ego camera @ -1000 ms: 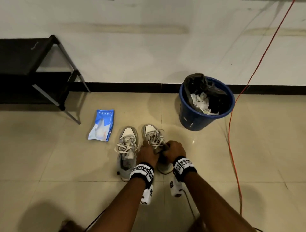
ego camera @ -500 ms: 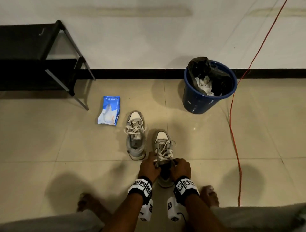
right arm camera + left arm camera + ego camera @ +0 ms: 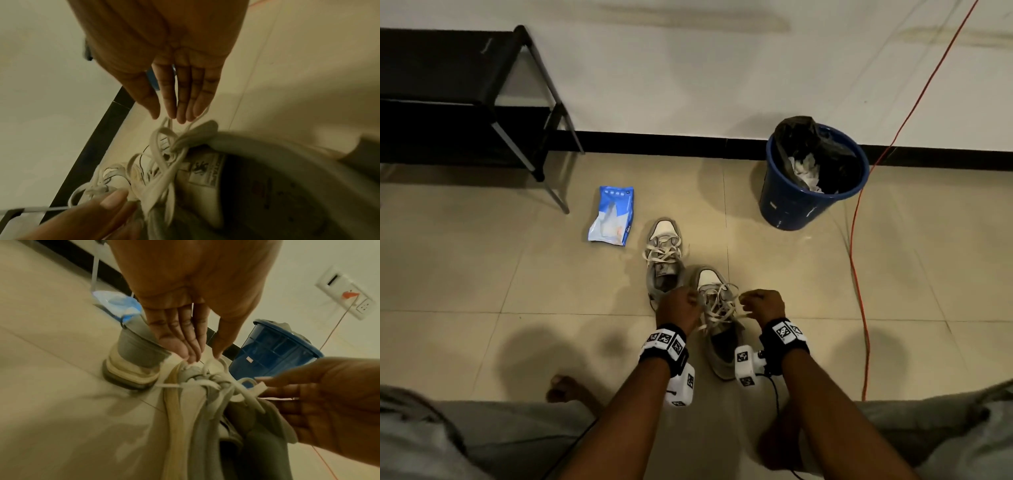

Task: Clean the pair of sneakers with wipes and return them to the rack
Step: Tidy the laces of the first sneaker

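Note:
Two grey-and-white sneakers stand on the tiled floor. The far sneaker [image 3: 662, 260] sits untouched beside the toe of the near sneaker [image 3: 719, 342], which lies between my hands. My left hand [image 3: 688, 301] pinches the laces [image 3: 717, 306] on the shoe's left side; its thumb presses a lace in the right wrist view. My right hand [image 3: 748, 303] pinches a lace strand [image 3: 193, 121] at its fingertips on the right side. In the left wrist view my left hand [image 3: 203, 358] reaches the laces [image 3: 218, 386] near the tongue.
A blue wipes pack [image 3: 613, 217] lies left of the far sneaker. The black shoe rack [image 3: 448, 92] stands at the back left against the wall. A blue bin [image 3: 813, 178] with used wipes is at the back right, and an orange cable [image 3: 856, 240] runs past it.
The near sneaker has come closer to me, away from the other. My hands have parted from its collar and now pull at the laces on either side.

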`<state>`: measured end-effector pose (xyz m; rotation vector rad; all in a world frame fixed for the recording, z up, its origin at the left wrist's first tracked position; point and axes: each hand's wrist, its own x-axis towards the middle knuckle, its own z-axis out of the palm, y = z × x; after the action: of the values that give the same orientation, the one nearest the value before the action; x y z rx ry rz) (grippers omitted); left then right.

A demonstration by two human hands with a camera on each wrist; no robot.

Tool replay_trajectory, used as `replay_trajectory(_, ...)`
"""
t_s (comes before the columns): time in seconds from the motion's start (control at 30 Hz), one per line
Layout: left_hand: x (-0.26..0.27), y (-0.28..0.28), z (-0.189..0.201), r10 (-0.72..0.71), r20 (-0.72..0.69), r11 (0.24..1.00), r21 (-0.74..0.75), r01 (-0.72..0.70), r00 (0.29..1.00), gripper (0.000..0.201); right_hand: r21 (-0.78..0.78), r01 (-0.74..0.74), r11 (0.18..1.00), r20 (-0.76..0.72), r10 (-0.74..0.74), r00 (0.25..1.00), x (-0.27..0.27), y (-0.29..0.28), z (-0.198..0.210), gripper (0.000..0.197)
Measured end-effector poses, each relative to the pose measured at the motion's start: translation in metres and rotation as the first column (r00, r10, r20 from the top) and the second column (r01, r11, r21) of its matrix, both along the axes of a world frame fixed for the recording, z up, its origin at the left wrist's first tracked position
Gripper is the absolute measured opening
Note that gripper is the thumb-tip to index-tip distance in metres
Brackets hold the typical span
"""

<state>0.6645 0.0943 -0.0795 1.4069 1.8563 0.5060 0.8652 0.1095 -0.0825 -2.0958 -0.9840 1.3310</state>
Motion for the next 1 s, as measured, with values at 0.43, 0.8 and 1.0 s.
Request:
replay_trajectory(0.43,0.000,0.012,-0.034,0.098,0.237,0.995,-0.011,-0.098,0.967,0.015,0.067,0.340,0.938,-0.300,-0.306,0.903,-0.005,-0.001,-0.024,0.017)
replay_trajectory(0.8,0.003,0.000,-0.026,0.268,0.482,0.961,-0.198,-0.195,0.834,0.016,0.038,0.345,0.938,-0.296,-0.319,0.900,0.007,-0.003,-0.022,0.020)
replay_trajectory(1.0,-0.003,-0.003,-0.025,0.157,0.091,0.986,-0.067,-0.151,0.983,0.039,-0.025,0.275,0.961,-0.286,-0.270,0.919,0.016,-0.012,-0.022,0.024)
